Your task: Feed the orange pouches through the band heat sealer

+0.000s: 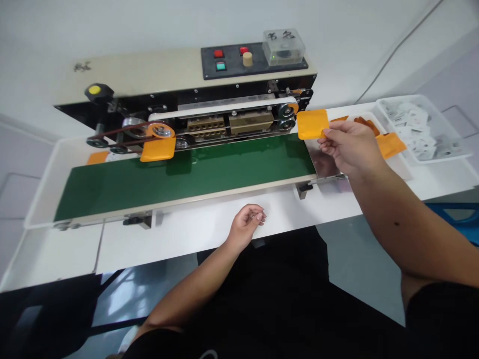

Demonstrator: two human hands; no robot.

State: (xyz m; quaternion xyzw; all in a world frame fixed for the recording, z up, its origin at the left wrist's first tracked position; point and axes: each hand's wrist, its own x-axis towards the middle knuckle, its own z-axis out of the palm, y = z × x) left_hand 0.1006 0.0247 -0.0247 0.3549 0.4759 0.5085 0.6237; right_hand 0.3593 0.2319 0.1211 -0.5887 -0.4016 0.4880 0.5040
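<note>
My right hand (350, 145) pinches an orange pouch (312, 123) and holds it at the right-hand entry of the band sealer (194, 94), just above the green conveyor belt (187, 177). A second orange pouch (158, 148) hangs in the sealing band at the machine's left end. My left hand (247, 223) rests loosely curled on the white table (209, 232) in front of the belt, holding nothing that I can see.
A white tray (396, 159) behind my right hand holds more orange pouches (391, 144). A clear bin (422, 130) of small white packets stands at the far right. Another orange pouch (98, 158) lies in the white tray at the belt's left end. A blue object (462, 219) sits below the table's right edge.
</note>
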